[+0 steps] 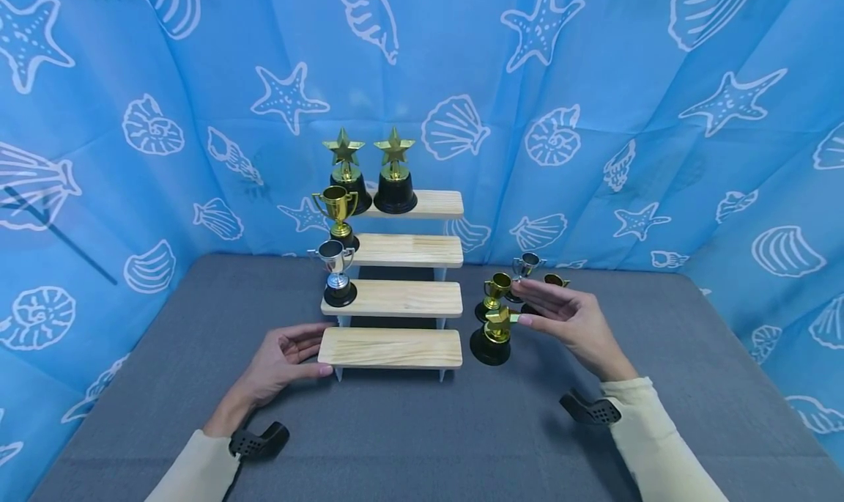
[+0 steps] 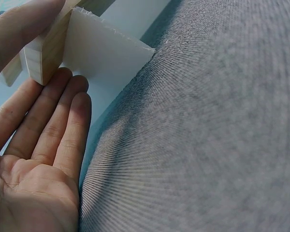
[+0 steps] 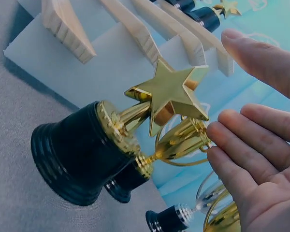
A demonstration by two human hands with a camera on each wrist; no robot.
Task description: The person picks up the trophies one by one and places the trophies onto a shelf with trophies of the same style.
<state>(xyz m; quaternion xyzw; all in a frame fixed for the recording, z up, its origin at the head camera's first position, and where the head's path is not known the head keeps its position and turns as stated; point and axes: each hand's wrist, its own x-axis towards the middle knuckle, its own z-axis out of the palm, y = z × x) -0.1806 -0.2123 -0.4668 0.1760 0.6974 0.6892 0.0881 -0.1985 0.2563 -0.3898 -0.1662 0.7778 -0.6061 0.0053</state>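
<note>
A four-step wooden shelf stands at mid-table. Two gold star trophies stand on its top step, a gold cup on the second and a silver cup on the third. The bottom step is bare. My left hand is open, its fingers against that step's left end and the thumb at the front edge. Right of the shelf stands another gold star trophy. My right hand is open just beside its star, straight fingers close to it.
Behind the star trophy stand a gold cup, a silver cup and another gold cup, partly hidden by my right hand. The grey cloth table is walled by a blue seashell-print backdrop.
</note>
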